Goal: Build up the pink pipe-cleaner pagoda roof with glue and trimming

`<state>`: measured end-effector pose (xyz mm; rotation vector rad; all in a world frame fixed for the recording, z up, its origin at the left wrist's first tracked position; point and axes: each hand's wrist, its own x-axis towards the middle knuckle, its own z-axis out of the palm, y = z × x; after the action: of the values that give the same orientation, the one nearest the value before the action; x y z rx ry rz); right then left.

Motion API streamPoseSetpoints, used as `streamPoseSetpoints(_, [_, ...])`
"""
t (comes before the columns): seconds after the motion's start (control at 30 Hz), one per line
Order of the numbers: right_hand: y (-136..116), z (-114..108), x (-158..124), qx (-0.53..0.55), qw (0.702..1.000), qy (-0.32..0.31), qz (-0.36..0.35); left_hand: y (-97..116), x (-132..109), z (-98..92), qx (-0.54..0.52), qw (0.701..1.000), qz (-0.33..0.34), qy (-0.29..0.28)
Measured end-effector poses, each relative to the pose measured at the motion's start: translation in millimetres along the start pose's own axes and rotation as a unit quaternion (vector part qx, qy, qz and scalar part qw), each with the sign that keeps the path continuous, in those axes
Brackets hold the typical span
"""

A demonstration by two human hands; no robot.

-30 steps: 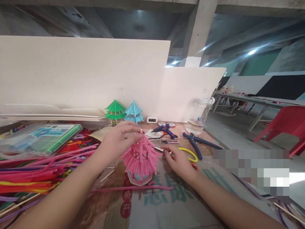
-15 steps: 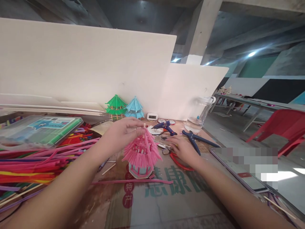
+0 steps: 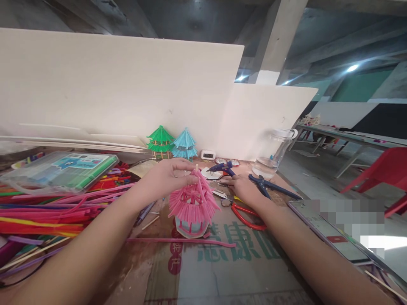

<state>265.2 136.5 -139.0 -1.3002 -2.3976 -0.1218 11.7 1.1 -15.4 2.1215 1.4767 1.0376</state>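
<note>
Pinching the pink pipe-cleaner pagoda [image 3: 193, 207] by its peak [image 3: 200, 179] near six o'clock, your left hand [image 3: 170, 178] is nearly closed on probably light, crushable work, best held there or by its base [image 3: 192, 234], your right hand [image 3: 247, 191] toward its two o'clock, grip unclear.

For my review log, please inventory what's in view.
pink model: one, pink, centre
pink strip: one, pink, front centre
green model: one, green, back
blue model: one, light blue, beside green model
clock: one, white, back
glue gun: one, dark blue, right of centre
scissors: one pair, red handle showing, centre right
pliers: one, dark blue, right
jug: one, clear, back right
phone: one, pale screen, lower right
plastic case: one, clear and green, left
craft strips: many, mixed colours, left
upright boards: two, white, behind
chair: one, red, far right
left hand: one, bare, at pink model's tip
right hand: one, bare, near scissors
</note>
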Motion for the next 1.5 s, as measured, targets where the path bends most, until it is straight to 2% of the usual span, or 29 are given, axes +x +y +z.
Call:
streamPoseSetpoints(0.27, [1,-8,-2,-0.076,0.996,-0.051,-0.004,1,-2,3.5,-0.013,1.0,0.021,-0.01])
streamPoseSetpoints(0.4, [7,-10,-3,-0.075,0.995,-0.063,0.004,0,-2,3.4,-0.016,0.999,0.035,-0.012])
streamPoseSetpoints(0.67, [10,-10,-3,-0.054,0.994,-0.084,0.038,5,-3,2.4,-0.005,0.999,0.019,-0.034])
streamPoseSetpoints(0.77, [7,-12,-6,-0.036,0.996,-0.06,0.052,7,-3,3.1,-0.003,1.0,0.01,-0.028])
streamPoseSetpoints(0.87, [4,-20,-5,-0.014,0.997,-0.001,0.08,9,-4,4.0,0.01,1.0,0.007,-0.022])
streamPoseSetpoints(1.0, [-3,-46,2,0.022,0.989,0.093,0.109,13,-4,4.9,0.017,0.999,0.018,-0.025])
streamPoseSetpoints(1.1, [-21,-75,-2,0.055,0.985,0.152,0.063,13,-5,5.7,0.021,0.999,0.035,-0.031])
streamPoseSetpoints(1.17, [-41,-94,-11,0.109,0.97,0.21,-0.061,13,-5,6.5,0.02,0.998,0.046,-0.032])
streamPoseSetpoints(1.27, [-70,-114,-31,0.056,0.959,0.229,-0.157,13,-5,8.0,0.012,0.998,0.046,-0.031])
streamPoseSetpoints(1.37, [-89,-122,-45,-0.043,0.939,0.259,-0.222,15,-5,9.8,0.004,0.999,0.042,-0.028])
streamPoseSetpoints(1.5, [-93,-121,-48,-0.105,0.926,0.274,-0.239,18,-7,11.9,0.01,0.998,0.058,-0.021])
